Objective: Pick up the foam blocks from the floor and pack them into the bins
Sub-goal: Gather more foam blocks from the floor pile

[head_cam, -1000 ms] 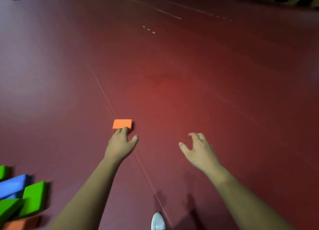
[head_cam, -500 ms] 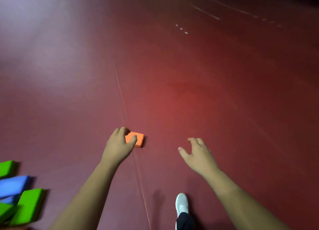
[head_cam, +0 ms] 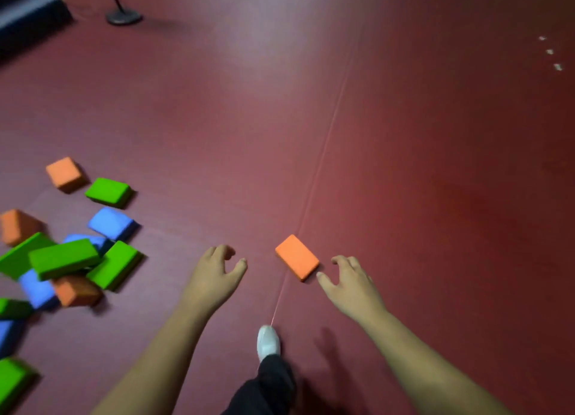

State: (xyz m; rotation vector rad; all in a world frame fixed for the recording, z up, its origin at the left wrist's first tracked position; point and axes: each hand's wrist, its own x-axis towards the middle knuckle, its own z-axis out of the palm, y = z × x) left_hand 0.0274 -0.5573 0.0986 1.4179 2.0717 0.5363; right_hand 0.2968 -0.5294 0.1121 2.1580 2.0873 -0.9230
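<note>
An orange block (head_cam: 297,257) lies flat on the red floor (head_cam: 404,165), between the two hands. The right hand (head_cam: 351,285) is just beside it, fingers spread, holding nothing. I cannot tell if its thumb touches the block. The left hand (head_cam: 214,277) is a bit further off, fingers loosely bent, holding nothing too.

To do this well, I think the right hand should go over the block, thumb on one long side, fingers on the other, and squeeze softly, because foam squashes. More blocks sit in a pile (head_cam: 65,259) on the left. No bin shows. There are no words or labels to read.
</note>
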